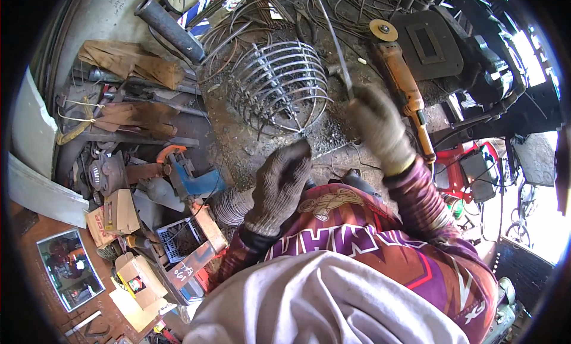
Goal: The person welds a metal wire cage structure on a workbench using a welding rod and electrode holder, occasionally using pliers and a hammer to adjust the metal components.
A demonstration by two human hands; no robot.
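A round cage of curved metal bars (pixel 279 85) lies on the dirty metal worktable (pixel 229 159) before me. My right hand (pixel 377 127), in a knitted work glove and blurred by motion, is closed around the lower end of a long thin metal rod (pixel 335 37). The rod slants up and away, right of the cage. My left hand (pixel 279 183), gloved too, is just in front of the cage's near rim, apart from it. Its fingers are curled together, and I cannot see what they hold, if anything.
On the right lie an angle grinder (pixel 401 76) with a yellowish disc and a dark welding mask (pixel 425 43). Coiled wire and a thick pipe (pixel 169 30) are at the back. Leather gloves (pixel 134 64), a blue clamp (pixel 199 180) and a plastic crate (pixel 178 240) crowd the left.
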